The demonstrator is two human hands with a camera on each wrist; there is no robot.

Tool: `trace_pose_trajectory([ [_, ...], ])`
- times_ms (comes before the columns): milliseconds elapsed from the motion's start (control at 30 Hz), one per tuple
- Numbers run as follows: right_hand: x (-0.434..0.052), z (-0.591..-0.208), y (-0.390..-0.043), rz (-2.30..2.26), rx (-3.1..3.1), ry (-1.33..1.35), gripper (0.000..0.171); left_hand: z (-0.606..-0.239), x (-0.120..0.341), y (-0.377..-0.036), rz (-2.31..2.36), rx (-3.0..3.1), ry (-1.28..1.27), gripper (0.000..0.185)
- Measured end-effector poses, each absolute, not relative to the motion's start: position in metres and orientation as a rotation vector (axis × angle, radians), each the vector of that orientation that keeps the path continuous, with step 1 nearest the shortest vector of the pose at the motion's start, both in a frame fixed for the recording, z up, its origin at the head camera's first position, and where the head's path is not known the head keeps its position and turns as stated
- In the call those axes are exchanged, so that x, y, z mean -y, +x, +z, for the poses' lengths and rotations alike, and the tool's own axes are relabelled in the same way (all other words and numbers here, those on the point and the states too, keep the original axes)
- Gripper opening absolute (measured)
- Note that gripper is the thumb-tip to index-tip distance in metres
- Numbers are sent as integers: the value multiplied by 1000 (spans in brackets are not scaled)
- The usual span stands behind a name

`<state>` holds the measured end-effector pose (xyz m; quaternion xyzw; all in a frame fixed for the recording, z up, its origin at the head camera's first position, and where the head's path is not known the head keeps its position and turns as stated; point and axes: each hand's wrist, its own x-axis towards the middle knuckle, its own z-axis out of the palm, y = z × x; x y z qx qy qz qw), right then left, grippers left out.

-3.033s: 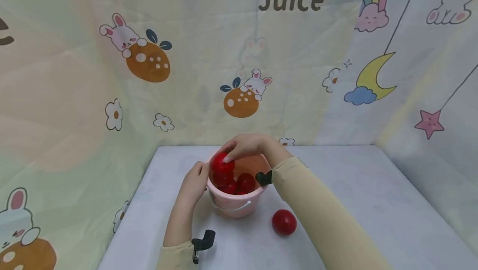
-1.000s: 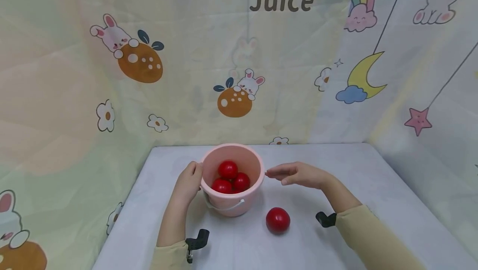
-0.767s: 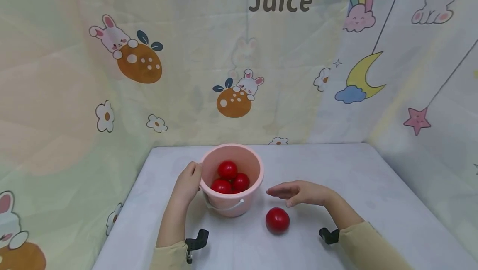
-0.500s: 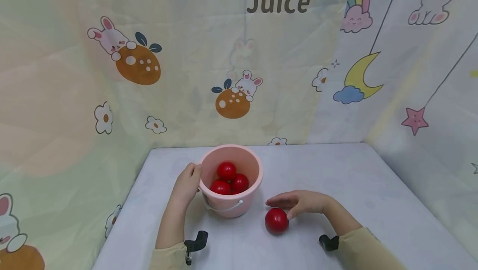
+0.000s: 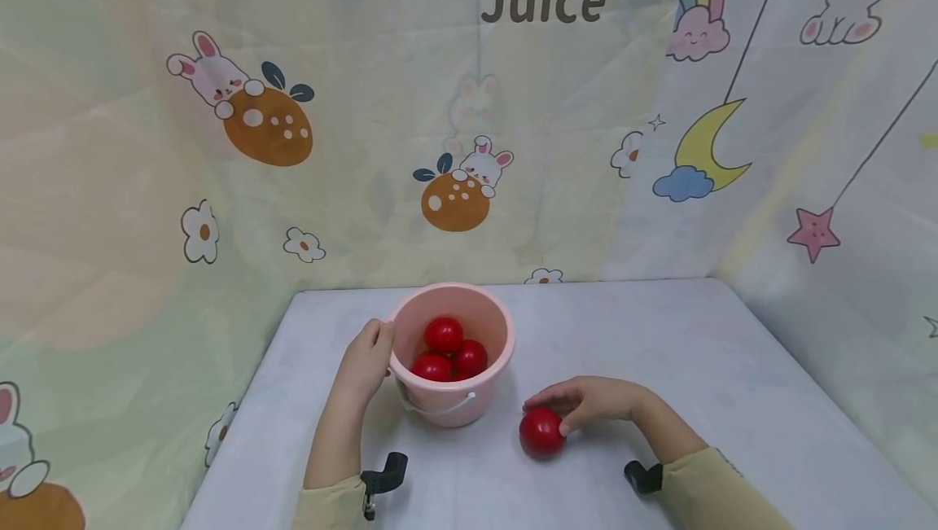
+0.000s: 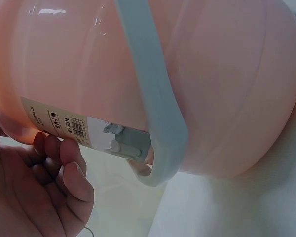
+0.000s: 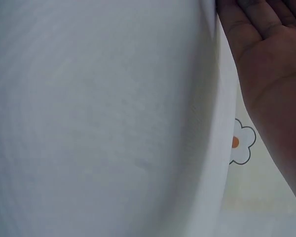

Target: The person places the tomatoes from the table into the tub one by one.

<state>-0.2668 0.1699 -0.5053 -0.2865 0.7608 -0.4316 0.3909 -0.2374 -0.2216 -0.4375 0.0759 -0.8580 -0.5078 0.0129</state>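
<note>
From the head camera, the right hand [image 5: 597, 401] curls over a red ball [image 5: 541, 431] lying on the white worktop [image 5: 696, 367] just right of and nearer than a pink bucket [image 5: 450, 398], fingers and thumb closing round its top, while the left hand [image 5: 364, 356] holds the bucket's left wall; three more red balls [image 5: 444, 349] sit inside. A firm wrap round the smooth ball, with the bucket braced, looks the surest way to lift it. "Juice" [image 5: 543, 1] is printed on the backdrop. The left wrist view shows curled fingers [image 6: 64, 168] against the bucket's wall beside a barcode sticker [image 6: 59, 121], its print too small to read. The right wrist view shows only the palm [image 7: 274, 74] above worktop.
</note>
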Motion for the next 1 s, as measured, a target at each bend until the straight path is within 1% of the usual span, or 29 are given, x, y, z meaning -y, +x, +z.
trace_pose_trajectory([
  [333,-170,-509,-267,-1083,-1992,-725,47,-437,222,-238,-1581,2675,230,41],
  [833,-171,-510,-268,-1072,-2036,-727,45,-438,221,-239,-1575,2662,235,43],
  [900,-171,-509,-267,-1074,-2030,-713,47,-439,220,-239,-1576,2658,234,43],
  [1000,-169,-507,-266,-1071,-2007,-694,54,-439,220,-239,-1576,2661,233,42],
])
